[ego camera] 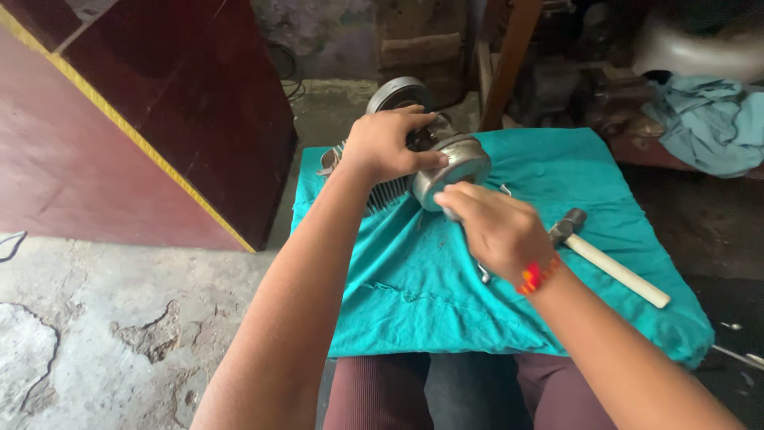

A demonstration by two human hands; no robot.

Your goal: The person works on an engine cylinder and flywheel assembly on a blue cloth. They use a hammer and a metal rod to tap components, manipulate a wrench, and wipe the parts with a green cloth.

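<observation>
on the teal cloth [557,175] spread over your lap sits a grey metal motor part [446,163], towards the far left of the cloth, with a round cap end facing you and cooling fins [386,193] showing on its left side. your left hand [386,143] lies over the top of the part, fingers spread and thumb pressed against the round cap, grasping it. your right hand [493,227] is clenched just near of the cap, its knuckles touching the cap's lower edge; whatever it grips is hidden inside the fist. a red thread band [535,275] circles that wrist. just right of your right hand a hammer [605,259] with a pale wooden handle lies on the cloth, its metal head near your fingers. beyond the part stands a dark round wheel [395,94]. a dark red cabinet [159,119] rises at far left.
</observation>
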